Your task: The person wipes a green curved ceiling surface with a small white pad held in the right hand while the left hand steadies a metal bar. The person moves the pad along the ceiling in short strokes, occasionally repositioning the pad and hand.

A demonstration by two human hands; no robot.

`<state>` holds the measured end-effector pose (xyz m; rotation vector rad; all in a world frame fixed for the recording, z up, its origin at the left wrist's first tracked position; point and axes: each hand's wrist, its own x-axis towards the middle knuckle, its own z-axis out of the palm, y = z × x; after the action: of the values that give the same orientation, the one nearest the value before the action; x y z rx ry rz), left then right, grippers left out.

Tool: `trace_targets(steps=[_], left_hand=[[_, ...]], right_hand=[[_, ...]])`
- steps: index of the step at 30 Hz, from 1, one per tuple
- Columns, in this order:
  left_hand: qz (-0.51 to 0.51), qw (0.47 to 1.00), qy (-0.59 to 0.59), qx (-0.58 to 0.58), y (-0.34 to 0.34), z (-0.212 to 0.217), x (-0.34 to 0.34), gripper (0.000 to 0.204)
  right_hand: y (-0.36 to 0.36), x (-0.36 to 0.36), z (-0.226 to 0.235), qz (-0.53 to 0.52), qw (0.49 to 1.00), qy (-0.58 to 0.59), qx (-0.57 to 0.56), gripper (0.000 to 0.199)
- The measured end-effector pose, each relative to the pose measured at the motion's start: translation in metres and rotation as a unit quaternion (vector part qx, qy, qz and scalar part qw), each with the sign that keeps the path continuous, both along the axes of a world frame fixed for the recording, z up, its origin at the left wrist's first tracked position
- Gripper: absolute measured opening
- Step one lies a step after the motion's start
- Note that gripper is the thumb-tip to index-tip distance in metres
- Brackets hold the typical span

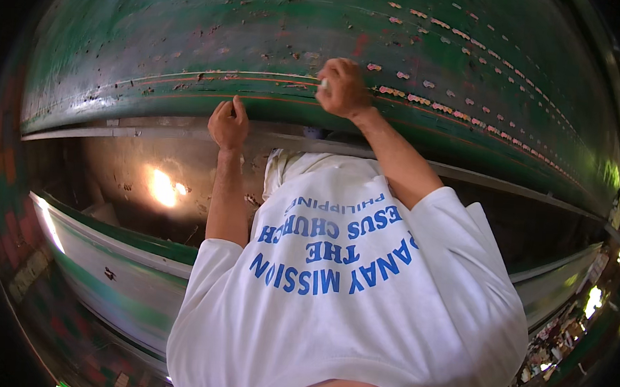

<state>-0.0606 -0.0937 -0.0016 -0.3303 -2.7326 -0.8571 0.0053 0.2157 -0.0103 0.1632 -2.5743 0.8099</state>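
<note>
My right hand [343, 88] is closed above the long green table [279, 110], beside the end of a row of small pink-and-white shapes [419, 99]. Between its fingers a small white piece [324, 86] shows; its kind is too small to tell. My left hand [229, 122] is at the table's near edge with curled fingers and the thumb sticking up. Whatever it may hold is hidden. Thin orange and pale lines [225, 73] run along the table near both hands.
More rows of small pink-and-white shapes [499, 57] stretch off to the right. Dark specks are scattered over the table's left half. A metal rail [179, 134] follows its near edge. Behind me to the left stands another long green-edged table [127, 289]. Sunlight falls on a brown surface [124, 157] below.
</note>
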Motion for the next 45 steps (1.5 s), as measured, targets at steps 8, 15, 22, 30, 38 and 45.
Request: trace_targets(steps=[8,15,22,30,38,45], left_hand=[[-0.024,0.999,0.026,-0.008,0.006,-0.009,-0.006,0.042],[-0.091,0.994,0.03,-0.047,0.033,0.006,0.009,0.043],[-0.132,0.991,0.002,-0.03,0.085,0.004,0.05,0.043],[-0.133,0.99,-0.018,-0.041,0.081,0.006,0.047,0.043],[-0.116,0.993,-0.003,-0.023,0.082,0.005,0.052,0.043],[-0.118,0.993,-0.003,-0.024,0.085,0.006,0.048,0.042]], right_hand=[[0.104,0.03,-0.015,-0.114,0.993,0.019,-0.025,0.027],[0.026,-0.006,-0.008,0.037,0.995,0.024,-0.086,0.028],[0.139,0.077,0.0,-0.157,0.985,-0.036,-0.055,0.028],[0.03,0.009,-0.004,0.024,0.994,0.019,-0.102,0.029],[0.168,0.063,-0.011,-0.259,0.964,-0.018,-0.049,0.017],[0.103,-0.01,-0.013,-0.276,0.957,-0.015,0.091,0.014]])
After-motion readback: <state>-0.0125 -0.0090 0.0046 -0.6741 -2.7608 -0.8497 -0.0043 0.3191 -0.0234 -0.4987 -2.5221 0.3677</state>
